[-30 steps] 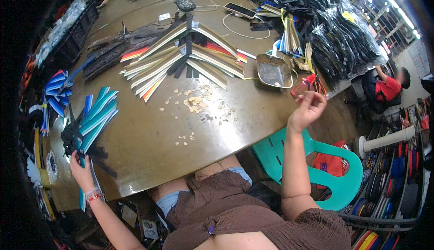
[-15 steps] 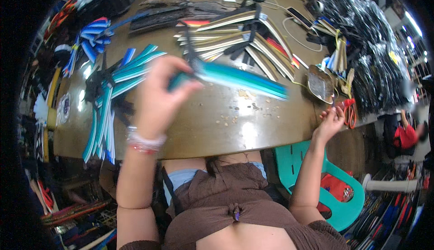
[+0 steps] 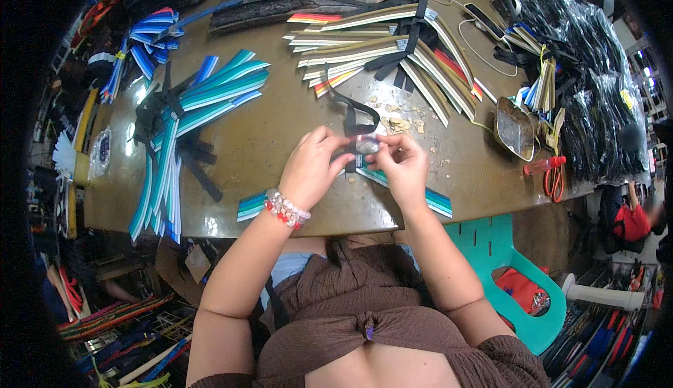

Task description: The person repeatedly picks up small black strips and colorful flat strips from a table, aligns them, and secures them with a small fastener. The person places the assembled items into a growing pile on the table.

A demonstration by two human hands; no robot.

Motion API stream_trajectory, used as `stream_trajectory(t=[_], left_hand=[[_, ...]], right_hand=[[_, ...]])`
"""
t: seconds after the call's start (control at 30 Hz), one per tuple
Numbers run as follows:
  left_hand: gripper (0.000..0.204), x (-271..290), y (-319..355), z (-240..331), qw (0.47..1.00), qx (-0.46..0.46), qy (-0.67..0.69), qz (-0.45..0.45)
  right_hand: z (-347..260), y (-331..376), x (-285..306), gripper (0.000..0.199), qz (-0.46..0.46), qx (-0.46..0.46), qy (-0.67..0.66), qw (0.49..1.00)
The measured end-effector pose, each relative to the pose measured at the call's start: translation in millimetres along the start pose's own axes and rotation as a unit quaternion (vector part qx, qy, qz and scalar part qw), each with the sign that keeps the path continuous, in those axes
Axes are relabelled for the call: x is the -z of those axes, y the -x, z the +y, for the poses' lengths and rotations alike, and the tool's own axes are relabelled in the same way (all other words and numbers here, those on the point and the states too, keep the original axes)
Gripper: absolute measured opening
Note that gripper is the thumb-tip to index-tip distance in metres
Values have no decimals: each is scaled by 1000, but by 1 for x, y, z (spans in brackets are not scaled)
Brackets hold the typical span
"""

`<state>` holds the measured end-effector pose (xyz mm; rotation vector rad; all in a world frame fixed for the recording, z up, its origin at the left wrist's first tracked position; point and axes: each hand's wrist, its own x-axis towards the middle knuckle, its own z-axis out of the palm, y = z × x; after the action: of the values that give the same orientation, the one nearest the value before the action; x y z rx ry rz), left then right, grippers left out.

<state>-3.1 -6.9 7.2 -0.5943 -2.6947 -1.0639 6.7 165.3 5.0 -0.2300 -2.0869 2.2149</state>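
At the near edge of the glossy brown table (image 3: 231, 178), taking the person's hands as the clock's centre, a chevron-shaped strip striped in teal, blue and white (image 3: 438, 202) lies with its ends reaching toward eight and four o'clock. Half a second ago the left hand (image 3: 317, 166) was carrying such a strip through the air while the right hand (image 3: 402, 167) was over at three o'clock, beside a red object with a clear end (image 3: 545, 166). Now both have come together over the strip's middle; to my eye, the work has passed from fetching to close fingerwork at the join. The right pinches a small, shiny, see-through piece (image 3: 367, 144); the left's fingertips meet its other side, though whether they grip I cannot tell. A black webbing loop (image 3: 364, 123) curls up at twelve. Between nine and ten lies a fanned bundle of similar teal strips (image 3: 228, 86), and toward one, stacked brown-and-cream chevrons (image 3: 427, 83) sit beyond scattered pale flakes (image 3: 396, 123).
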Motion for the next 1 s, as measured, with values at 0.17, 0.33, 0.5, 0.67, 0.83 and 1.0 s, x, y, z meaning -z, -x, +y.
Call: stream_trajectory(t=[0.17, 0.33, 0.5, 0.67, 0.83, 1.0], left_hand=[[14, 2, -10, -8, 995, 39, -64, 72], [9, 20, -9, -4, 975, 144, 33, 167], [11, -2, -5, 7, 998, -58, 5, 35], [10, -13, -8, -2, 999, 4, -9, 40], [9, -12, -6, -5, 997, 14, 56, 47], [8, 1, -7, 0, 987, 2, 145, 69]], right_hand=[[13, 1, 4, 10, -11, 77, 113, 991], [5, 0, 3, 9, -14, 38, 0, 999], [2, 0, 4, 3, 8, 41, -57, 997], [5, 6, 1, 5, 13, 73, 87, 993], [5, 11, -5, 10, 4, 205, 263, 943], [4, 6, -7, 8, 0, 140, 204, 969]])
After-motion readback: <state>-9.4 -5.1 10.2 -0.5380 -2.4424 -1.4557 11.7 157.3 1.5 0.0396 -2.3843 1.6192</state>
